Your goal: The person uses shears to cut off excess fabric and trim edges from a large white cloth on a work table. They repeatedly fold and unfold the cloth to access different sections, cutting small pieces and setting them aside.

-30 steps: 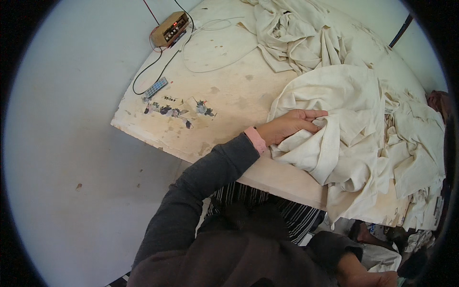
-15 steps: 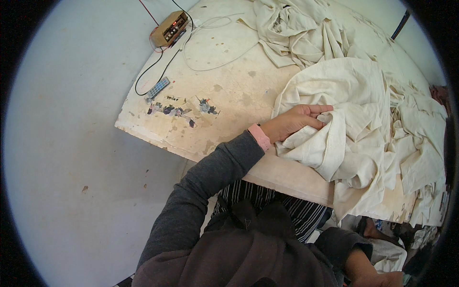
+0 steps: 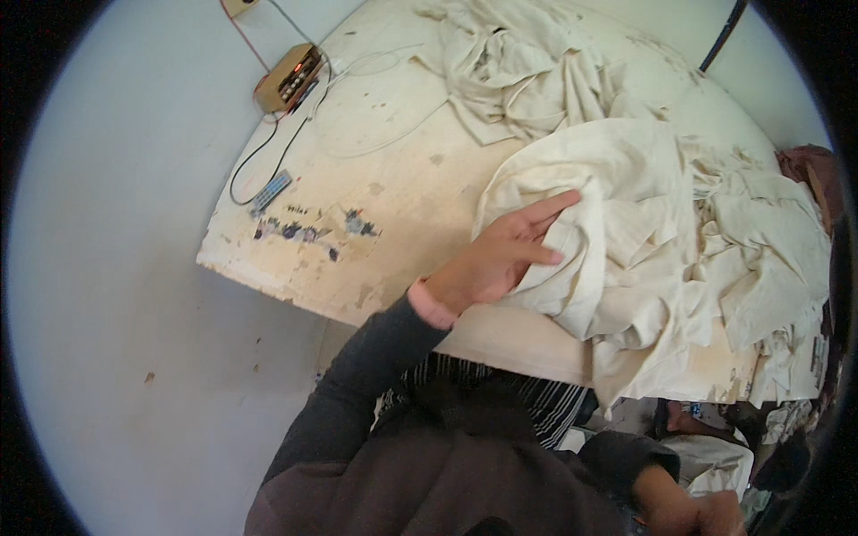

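A length of off-white cloth (image 3: 639, 183) lies rumpled on the table, with one edge hanging over the near side. My left hand (image 3: 505, 255), a pink band at its wrist, rests at the left part of this cloth. Its index finger and thumb are stretched apart along a curved fold, and the hand grips nothing that I can see. Low at the right, beside my body and below the table edge, is my right hand (image 3: 715, 514). Its fingers cannot be made out, nor whether it holds anything.
More cream cloth (image 3: 527, 76) is heaped at the back, and another pile (image 3: 769, 250) covers the right side. A small brown box with lit controls (image 3: 290, 76), cables and a remote control (image 3: 273, 190) lie at the far left. The worn table (image 3: 402, 237) has a wall to its left.
My left hand's thumb and index finger have spread apart, and the hand has drawn back slightly toward me. The whole view has shifted a little. My right hand stays low at the right.
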### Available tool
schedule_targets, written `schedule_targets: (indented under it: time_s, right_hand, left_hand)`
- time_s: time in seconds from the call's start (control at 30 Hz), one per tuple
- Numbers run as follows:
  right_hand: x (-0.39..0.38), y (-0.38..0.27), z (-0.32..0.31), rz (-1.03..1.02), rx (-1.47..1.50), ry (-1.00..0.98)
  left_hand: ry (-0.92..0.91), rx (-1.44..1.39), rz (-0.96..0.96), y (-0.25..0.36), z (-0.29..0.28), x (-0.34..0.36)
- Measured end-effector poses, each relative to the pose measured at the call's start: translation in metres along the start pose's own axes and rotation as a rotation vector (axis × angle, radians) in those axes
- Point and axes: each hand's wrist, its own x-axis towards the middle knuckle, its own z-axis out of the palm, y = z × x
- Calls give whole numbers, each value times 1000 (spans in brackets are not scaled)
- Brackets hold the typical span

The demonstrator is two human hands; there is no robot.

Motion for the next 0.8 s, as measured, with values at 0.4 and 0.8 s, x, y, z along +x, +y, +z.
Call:
schedule_targets:
  time_s: [0.4,0.8]
  right_hand:
    - [-57,60,-34,895,-1307,-3]
    - [-54,72,-43,604,-1614,-517]
  left_hand:
    - [-17,-12,1,16,48,-46]
    - [-10,-43,-20,18,63,-46]
